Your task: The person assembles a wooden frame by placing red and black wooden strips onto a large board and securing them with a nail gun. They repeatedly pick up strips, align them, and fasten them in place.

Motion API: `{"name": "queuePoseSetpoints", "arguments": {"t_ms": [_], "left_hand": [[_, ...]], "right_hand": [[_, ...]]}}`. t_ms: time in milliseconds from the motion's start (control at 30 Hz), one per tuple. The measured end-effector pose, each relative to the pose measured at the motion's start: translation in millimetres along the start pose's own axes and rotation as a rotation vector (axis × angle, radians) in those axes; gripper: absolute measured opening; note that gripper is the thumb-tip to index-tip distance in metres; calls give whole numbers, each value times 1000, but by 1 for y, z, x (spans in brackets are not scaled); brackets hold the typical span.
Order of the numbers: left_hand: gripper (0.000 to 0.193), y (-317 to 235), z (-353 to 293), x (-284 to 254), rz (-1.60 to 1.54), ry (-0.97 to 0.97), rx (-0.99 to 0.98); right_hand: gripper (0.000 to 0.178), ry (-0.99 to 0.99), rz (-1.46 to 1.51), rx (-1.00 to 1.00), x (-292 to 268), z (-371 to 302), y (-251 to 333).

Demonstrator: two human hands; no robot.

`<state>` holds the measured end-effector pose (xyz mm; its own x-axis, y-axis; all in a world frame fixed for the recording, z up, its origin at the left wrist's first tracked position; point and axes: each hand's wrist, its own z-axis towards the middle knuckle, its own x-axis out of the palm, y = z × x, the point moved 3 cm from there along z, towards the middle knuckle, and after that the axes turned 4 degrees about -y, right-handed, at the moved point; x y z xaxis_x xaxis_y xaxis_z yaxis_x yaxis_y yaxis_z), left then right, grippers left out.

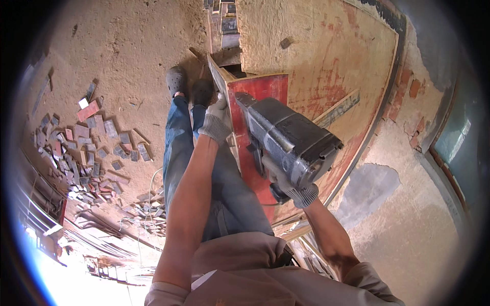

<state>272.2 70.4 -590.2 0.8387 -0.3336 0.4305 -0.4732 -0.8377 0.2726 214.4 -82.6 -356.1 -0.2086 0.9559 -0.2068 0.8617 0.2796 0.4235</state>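
My right hand, in a grey knitted glove, is wrapped round the handle of a bulky black power tool that looks like a nail gun. Its narrow nose lies at the upper part of a red-faced wooden panel; whether it touches cannot be made out. My left hand, gloved too, grips the panel's left edge near the top, with the thumb side uppermost. A narrow board meets the panel at its upper left corner. The tool hides much of the panel's right side.
A large sheet with worn red paint lies to the right, with a wood strip on it. Small wood offcuts are heaped on the dirt floor at left. A thin cable runs beside my legs. A plastered wall stands at right.
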Motion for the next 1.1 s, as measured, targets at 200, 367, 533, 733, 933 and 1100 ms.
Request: {"name": "queuePoseSetpoints", "arguments": {"t_ms": [200,367,533,733,933,1100], "left_hand": [[46,-3,4,-3,-48,22,-14],[43,0,8,-4,-34,25,-31],[39,-3,15,-17,-46,106,-28],[34,-38,-45,9,1438,-203,931],[85,93,-147,82,2082,85,1343],[83,169,-107,94,2493,203,1336]], "right_hand": [[12,-51,-479,-587,7,-10,5],[16,9,456,182,10,-18,-7],[24,-53,-140,-126,9,-19,4],[27,-273,-90,-97,-13,-80,-51],[17,-869,245,0,-49,-134,-185],[60,-1037,-373,51,-105,-108,-217]]}}
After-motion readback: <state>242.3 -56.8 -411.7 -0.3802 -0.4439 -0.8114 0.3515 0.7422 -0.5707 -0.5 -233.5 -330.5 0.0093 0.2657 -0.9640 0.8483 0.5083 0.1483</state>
